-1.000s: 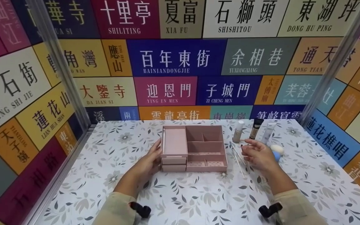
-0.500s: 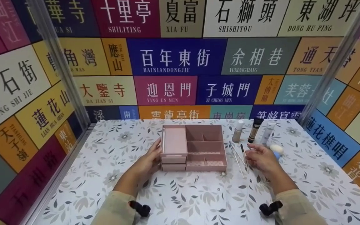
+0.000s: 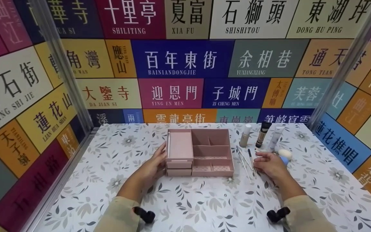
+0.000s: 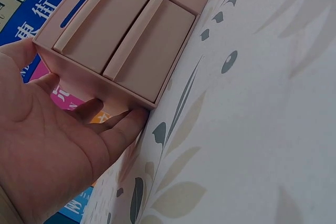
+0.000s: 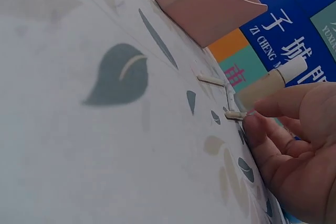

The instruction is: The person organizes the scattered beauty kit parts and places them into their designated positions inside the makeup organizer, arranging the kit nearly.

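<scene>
I'm resting the left hand [image 3: 153, 163] with its fingers laid against the pink cosmetics organizer [image 3: 179, 145], not wrapped round it, presumably to steady it. The organizer is sitting between the 2 hands. With the right hand [image 3: 271, 164] I'm apparently pinching 1 slim stick [image 5: 234, 115] by thumb and forefinger, a thin shape probably calling for fingertips. Beyond that pinch, a white-capped bottle [image 3: 244, 136] and 2 squeeze tubes [image 3: 262, 135] are standing, leaving the fingers room.
</scene>
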### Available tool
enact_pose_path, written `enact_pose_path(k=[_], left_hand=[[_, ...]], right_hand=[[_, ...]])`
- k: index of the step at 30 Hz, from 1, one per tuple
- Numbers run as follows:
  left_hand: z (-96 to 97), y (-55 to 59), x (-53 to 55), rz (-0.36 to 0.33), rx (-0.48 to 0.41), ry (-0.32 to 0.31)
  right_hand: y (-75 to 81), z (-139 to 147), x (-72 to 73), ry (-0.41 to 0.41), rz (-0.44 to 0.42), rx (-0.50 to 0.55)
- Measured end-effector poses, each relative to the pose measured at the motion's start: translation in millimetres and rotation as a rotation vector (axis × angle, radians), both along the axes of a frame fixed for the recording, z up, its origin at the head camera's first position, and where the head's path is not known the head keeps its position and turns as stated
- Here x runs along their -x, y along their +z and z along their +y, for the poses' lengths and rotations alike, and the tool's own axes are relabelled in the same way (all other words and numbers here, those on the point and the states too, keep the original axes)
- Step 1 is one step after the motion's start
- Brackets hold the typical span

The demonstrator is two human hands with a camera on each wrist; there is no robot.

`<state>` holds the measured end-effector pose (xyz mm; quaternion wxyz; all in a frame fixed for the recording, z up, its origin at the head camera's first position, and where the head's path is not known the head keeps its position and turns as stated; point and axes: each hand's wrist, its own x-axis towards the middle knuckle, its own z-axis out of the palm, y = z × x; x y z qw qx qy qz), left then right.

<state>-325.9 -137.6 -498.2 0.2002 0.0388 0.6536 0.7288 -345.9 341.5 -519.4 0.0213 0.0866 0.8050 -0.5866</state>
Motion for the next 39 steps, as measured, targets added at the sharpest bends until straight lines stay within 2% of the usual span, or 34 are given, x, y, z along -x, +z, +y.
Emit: enact_pose_path(k=[7, 20, 28, 39], left_hand=[[-0.7, -1.4, 1.6, -0.003, -0.006, 0.0], [-0.1, -1.8, 0.3, 0.014, -0.051, -0.001], [0.3, -2.7, 0.7, 0.015, -0.043, 0.0], [1.5, -2.7, -0.4, 0.013, -0.056, 0.009]], right_hand=[[2.1, -3.3, -2.8, 0.02, 0.03, -0.152], [4.8, 0.3, 0.2, 0.008, -0.044, -0.272], [8.5, 0.5, -2.3, 0.019, -0.041, -0.344], [14.6, -0.4, -3.4, 0.018, -0.071, -0.506]])
